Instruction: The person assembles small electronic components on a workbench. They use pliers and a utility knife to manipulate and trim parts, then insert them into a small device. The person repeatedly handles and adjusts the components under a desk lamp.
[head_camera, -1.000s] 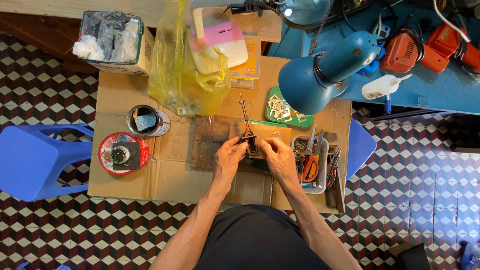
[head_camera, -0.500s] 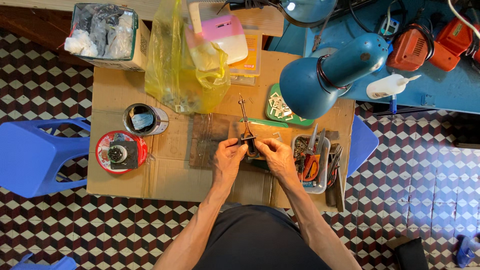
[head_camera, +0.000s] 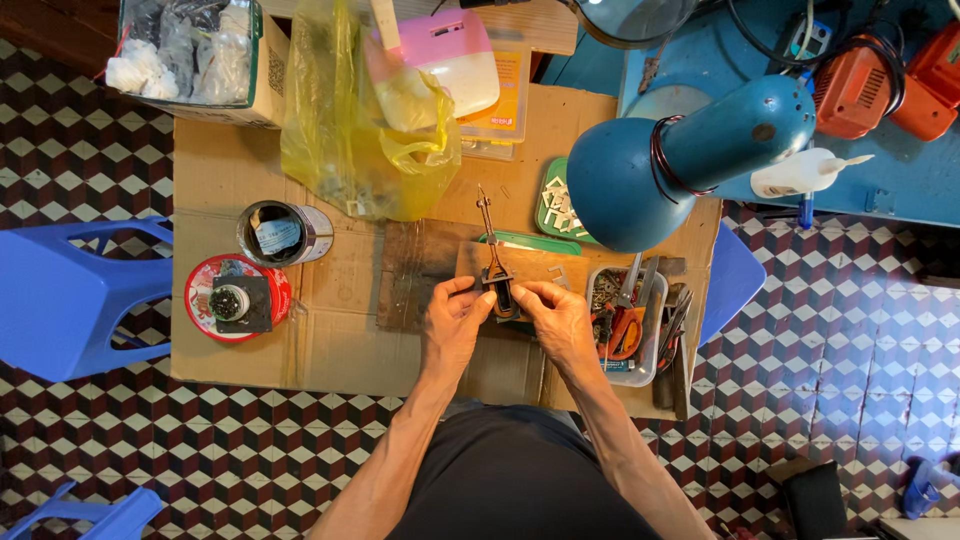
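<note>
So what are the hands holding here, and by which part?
Both the left hand and right hand pinch a small dark part by its opposite sides, fingertips only.

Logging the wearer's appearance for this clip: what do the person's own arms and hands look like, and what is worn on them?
Both arms are bare from the upper arm down, with no sleeves in view. The left hand and right hand wear no gloves, and no watch, ring or bracelet shows on either. Both forearms look lean and sinewy. A dark, sleeveless-looking top covers the torso.
</note>
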